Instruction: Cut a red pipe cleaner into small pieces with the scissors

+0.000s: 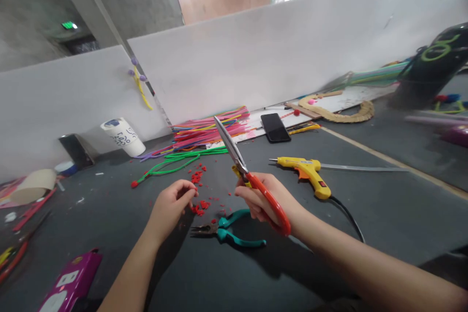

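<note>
My right hand is closed around a pair of scissors with red handles, blades pointing up and to the left and pressed together. A small yellow part shows by the fingers near the pivot. My left hand hovers over the dark table with thumb and forefinger pinched; red shows at the fingertips, but whether it is held or lies behind them is unclear. Small red scraps lie scattered by the left fingertips. Below and between both hands rest teal-handled pliers, jaws toward the left.
Behind the hands lie a bundle of coloured pipe cleaners, green stems and a phone. A yellow glue gun with its cord sits right. A white cup stands left; a purple device lies front left. A white partition borders the table.
</note>
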`<state>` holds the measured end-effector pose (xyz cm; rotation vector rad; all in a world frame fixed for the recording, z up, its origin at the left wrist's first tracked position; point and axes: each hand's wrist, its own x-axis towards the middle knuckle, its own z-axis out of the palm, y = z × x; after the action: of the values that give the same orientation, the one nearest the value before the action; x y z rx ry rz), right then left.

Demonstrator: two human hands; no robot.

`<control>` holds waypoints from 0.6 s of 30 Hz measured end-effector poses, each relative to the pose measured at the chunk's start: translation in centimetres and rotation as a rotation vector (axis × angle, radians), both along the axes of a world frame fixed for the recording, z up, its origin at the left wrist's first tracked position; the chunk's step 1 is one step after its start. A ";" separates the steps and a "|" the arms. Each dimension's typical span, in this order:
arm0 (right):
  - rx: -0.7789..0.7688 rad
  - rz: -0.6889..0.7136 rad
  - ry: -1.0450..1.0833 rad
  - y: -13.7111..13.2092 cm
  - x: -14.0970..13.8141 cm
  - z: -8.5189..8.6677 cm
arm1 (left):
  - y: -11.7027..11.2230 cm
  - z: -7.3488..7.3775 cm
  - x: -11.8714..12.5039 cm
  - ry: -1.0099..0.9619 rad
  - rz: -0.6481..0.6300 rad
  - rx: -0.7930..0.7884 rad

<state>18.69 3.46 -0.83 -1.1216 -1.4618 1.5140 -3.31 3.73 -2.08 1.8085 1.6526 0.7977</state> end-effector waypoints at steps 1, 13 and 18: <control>-0.002 -0.001 -0.006 0.0 0.0 0.0 | -0.3 0.2 0.3 -0.071 0.002 -0.032; 0.041 0.170 -0.044 -1.3 -0.9 0.0 | -3.4 0.5 4.1 -0.942 -0.131 -0.616; 0.129 0.173 -0.099 -1.3 -0.9 0.1 | -3.3 0.4 3.8 -0.914 -0.114 -0.621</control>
<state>17.79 2.15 -0.76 -1.0278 -1.7370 1.4739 0.50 0.39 -1.66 0.8730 1.0033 0.7704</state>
